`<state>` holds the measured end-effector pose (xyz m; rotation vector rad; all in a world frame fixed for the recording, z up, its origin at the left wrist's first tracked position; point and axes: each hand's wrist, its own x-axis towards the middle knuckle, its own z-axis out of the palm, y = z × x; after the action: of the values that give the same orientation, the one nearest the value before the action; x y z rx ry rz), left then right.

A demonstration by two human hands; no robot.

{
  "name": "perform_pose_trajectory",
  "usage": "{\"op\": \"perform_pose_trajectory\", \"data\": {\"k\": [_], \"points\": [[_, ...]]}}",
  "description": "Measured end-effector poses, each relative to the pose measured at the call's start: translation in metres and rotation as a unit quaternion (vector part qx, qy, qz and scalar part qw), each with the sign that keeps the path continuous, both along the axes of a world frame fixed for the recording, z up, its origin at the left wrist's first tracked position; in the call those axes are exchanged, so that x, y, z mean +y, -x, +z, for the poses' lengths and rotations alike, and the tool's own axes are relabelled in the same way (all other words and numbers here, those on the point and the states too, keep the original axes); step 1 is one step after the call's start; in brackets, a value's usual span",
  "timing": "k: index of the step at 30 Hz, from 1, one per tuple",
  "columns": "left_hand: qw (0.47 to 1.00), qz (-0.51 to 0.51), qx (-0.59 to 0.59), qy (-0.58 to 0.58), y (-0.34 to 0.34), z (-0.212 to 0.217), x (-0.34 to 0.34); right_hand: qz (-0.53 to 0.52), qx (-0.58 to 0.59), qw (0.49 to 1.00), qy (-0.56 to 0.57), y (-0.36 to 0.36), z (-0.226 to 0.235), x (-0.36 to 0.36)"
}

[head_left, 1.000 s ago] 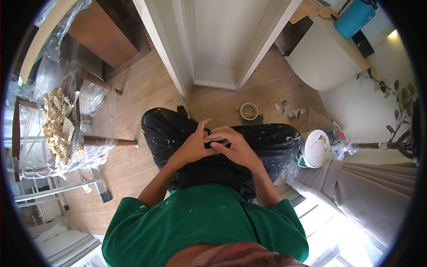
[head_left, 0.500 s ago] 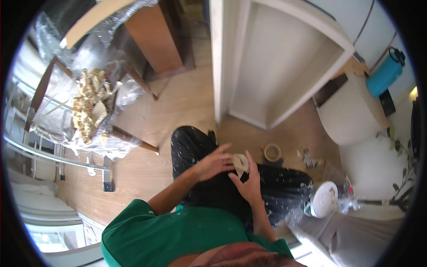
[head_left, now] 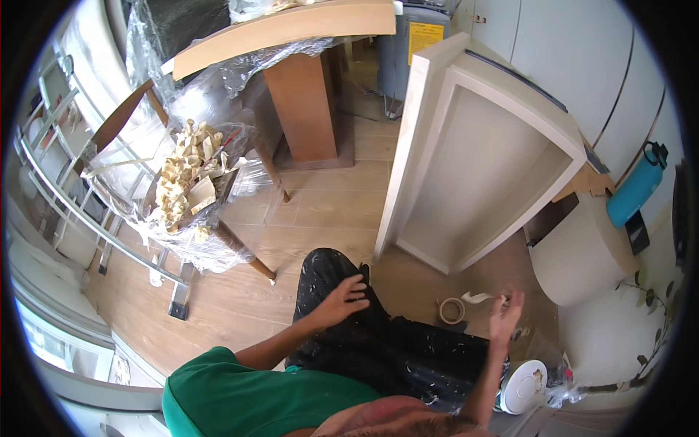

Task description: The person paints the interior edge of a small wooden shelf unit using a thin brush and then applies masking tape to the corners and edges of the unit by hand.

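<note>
My right hand (head_left: 504, 320) is stretched out to the right, past my knee. At its fingertips is a curled, cream strip of masking tape (head_left: 477, 297), which appears pinched there and trails off to the left. A roll of masking tape (head_left: 442, 311) lies on the wooden floor just left of that hand. My left hand (head_left: 342, 300) hovers over my bent left knee, fingers apart, with nothing in it.
A pale open-fronted cabinet frame (head_left: 400, 160) stands ahead. On the left, a plastic-wrapped chair (head_left: 247, 258) bears a heap of crumpled tape (head_left: 182, 175) beside a metal ladder (head_left: 109, 237). A white-lidded bucket (head_left: 523, 390) sits right, and a blue bottle (head_left: 636, 189) farther off.
My hands have parted from around the crumpled cream piece. The right has swung out to the right with the strip, now uncurled. My view has tilted up, showing more of the room.
</note>
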<state>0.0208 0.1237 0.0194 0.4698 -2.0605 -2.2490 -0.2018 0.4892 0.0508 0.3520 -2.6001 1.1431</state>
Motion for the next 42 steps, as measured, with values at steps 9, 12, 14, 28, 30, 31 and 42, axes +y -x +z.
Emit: {"op": "perform_pose_trajectory", "data": {"k": [9,12,14,28,30,31,42], "points": [[0.923,0.284,0.098,0.241,-0.062,0.055,-0.114,0.032,-0.165,0.930,-0.326,0.129,-0.147,0.085],[0.890,0.305,0.127,0.313,-0.056,0.097,-0.121,0.045,-0.072,0.905,-0.418,0.169,-0.211,0.158],[0.856,0.333,0.103,0.381,-0.083,0.123,-0.119,0.084,-0.068,0.863,-0.494,0.157,-0.218,0.149],[0.567,0.409,0.036,0.714,-0.132,0.245,-0.254,0.115,-0.103,0.930,-0.333,0.119,-0.181,0.116],[0.591,0.386,0.037,0.707,-0.109,0.264,-0.284,0.126,-0.083,0.905,-0.398,0.127,-0.178,0.128],[0.576,0.356,0.048,0.734,-0.099,0.271,-0.298,0.134,-0.073,0.890,-0.429,0.129,-0.179,0.131],[0.507,0.157,-0.189,0.827,0.045,0.244,-0.396,0.094,-0.196,0.883,-0.416,0.109,-0.163,0.117]]}}
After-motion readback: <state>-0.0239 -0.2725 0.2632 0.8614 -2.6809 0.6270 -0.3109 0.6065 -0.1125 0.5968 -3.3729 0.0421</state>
